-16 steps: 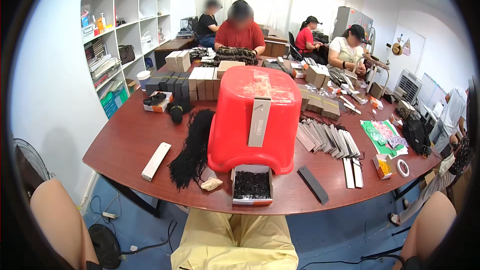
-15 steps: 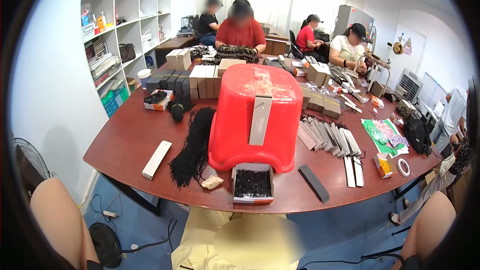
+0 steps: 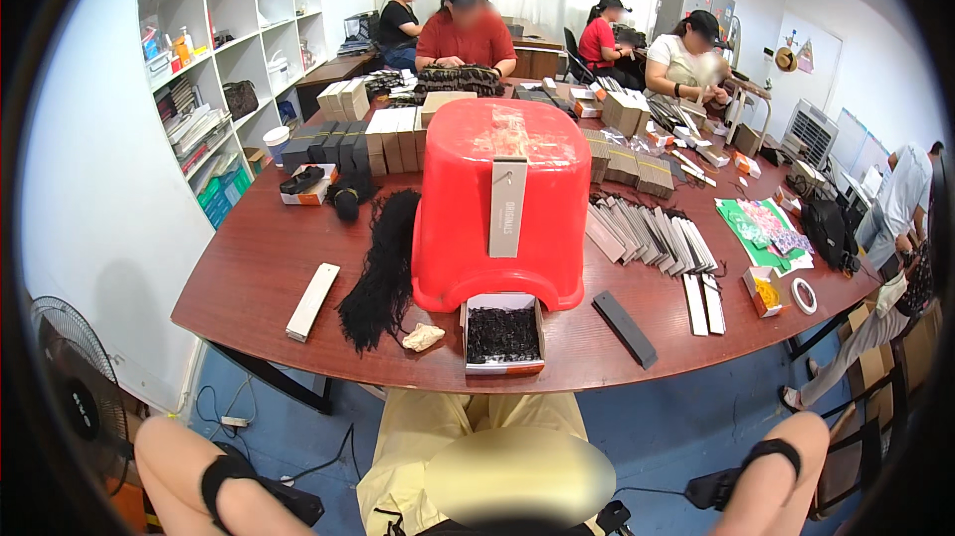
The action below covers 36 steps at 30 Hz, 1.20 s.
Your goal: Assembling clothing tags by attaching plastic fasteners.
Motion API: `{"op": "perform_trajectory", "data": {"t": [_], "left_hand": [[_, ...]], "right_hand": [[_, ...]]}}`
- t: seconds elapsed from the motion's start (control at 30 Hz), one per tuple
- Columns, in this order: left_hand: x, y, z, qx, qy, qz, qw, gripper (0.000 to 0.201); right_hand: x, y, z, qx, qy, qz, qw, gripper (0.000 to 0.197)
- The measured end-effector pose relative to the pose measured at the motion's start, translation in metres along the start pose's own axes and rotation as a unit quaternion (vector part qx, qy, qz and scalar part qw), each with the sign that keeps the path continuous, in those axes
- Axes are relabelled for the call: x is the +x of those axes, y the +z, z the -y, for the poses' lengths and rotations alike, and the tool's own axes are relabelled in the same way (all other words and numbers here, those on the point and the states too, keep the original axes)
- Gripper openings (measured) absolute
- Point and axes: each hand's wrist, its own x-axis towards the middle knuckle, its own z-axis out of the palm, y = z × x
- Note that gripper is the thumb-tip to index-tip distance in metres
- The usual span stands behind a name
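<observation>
Both my forearms, the left (image 3: 179, 451) and the right (image 3: 801, 437), are bent at the lower corners, away from the table. Each wears a black strap with a black device. My hands and fingers do not show. In front of me stands a red plastic stool (image 3: 458, 208) with a long grey tag (image 3: 505, 223) on its side. Under its arched edge sits a small open box of short black strings (image 3: 504, 337). A bundle of black cords (image 3: 383, 272) lies left of it, near a crumpled cream lump (image 3: 424, 337). A dark grey tag stack (image 3: 625, 329) lies to the right.
A pale tag stack (image 3: 313, 302) lies on the left of the brown table (image 3: 244, 282). Fanned grey tags (image 3: 657, 238), a box of yellow pieces (image 3: 764, 292) and a tape roll (image 3: 804, 295) are at right. Several people work beyond. A fan (image 3: 80, 377) stands at left.
The view has tilted down a little, so the table sits higher in the picture. My forearms have come inward at the lower corners, and their black straps now show.
</observation>
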Motion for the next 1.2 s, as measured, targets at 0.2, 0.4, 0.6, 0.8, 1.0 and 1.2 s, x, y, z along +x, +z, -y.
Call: {"op": "perform_trajectory", "data": {"t": [0.2,0.4,0.6,0.8,1.0,1.2], "left_hand": [[-0.111,-0.027,-0.032,0.132,0.072,0.322,0.935,0.024],[-0.201,-0.078,0.033,0.391,-0.679,0.406,0.47,0.042],[-0.25,-0.122,0.054,0.304,-0.85,0.389,0.185,0.059],[-0.256,-0.133,0.077,0.189,-0.883,0.42,0.093,0.049],[-0.245,-0.11,0.058,0.272,-0.847,0.425,0.17,0.051],[-0.236,-0.109,0.046,0.255,-0.893,0.298,0.22,0.047]], "right_hand": [[0.002,0.012,-0.005,-0.059,-0.061,0.084,0.993,0.018],[-0.112,0.018,-0.006,-0.149,0.598,0.272,0.739,0.034],[-0.168,0.023,0.012,-0.141,0.836,0.292,0.443,0.051],[-0.167,0.018,0.011,-0.093,0.874,0.243,0.411,0.044],[-0.163,0.023,0.017,-0.13,0.849,0.214,0.465,0.041],[-0.163,0.025,0.013,-0.107,0.869,0.185,0.446,0.045]]}}
